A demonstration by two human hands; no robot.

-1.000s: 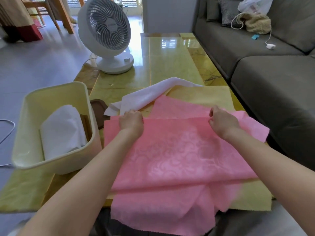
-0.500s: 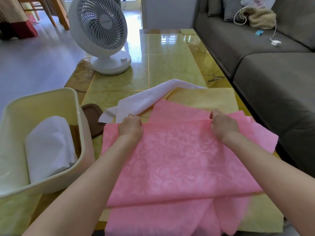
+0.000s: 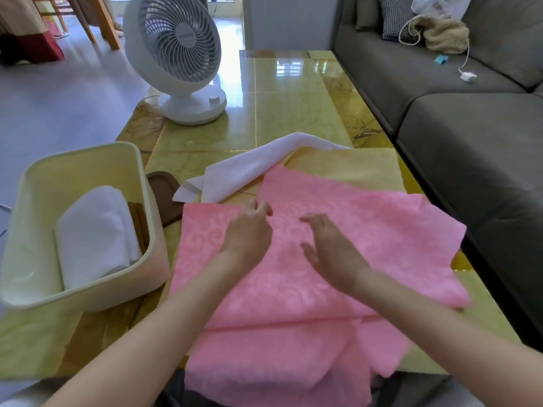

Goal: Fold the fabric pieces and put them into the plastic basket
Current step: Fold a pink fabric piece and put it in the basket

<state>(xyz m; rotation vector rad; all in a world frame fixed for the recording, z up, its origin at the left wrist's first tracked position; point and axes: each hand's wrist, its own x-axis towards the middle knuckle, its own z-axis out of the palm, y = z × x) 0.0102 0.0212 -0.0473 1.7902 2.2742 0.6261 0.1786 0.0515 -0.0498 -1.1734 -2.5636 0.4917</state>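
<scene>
Hands over folded pink cloth

Both the left hand [image 3: 249, 230] and right hand [image 3: 332, 248] hover with fingers loosely spread, holding nothing, above the swirl-embossed pink fabric sheet [image 3: 293, 289] at centre frame; the rounded cream plastic basket [image 3: 141, 177] at left holds a folded white cloth [image 3: 94, 230].

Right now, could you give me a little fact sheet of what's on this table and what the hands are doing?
setting: glossy yellow-green table beside a grey sofa
left hand: open, over the pink fabric, gripping nothing
right hand: open, fingers spread, over the pink fabric
pink fabric: folded over once, near edge hanging off the table
white fabric: unfolded, lying beyond the pink
yellow fabric: flat, partly under the pink
plastic basket: at left, holding a folded white piece
fan: standing at the far left of the table
</scene>
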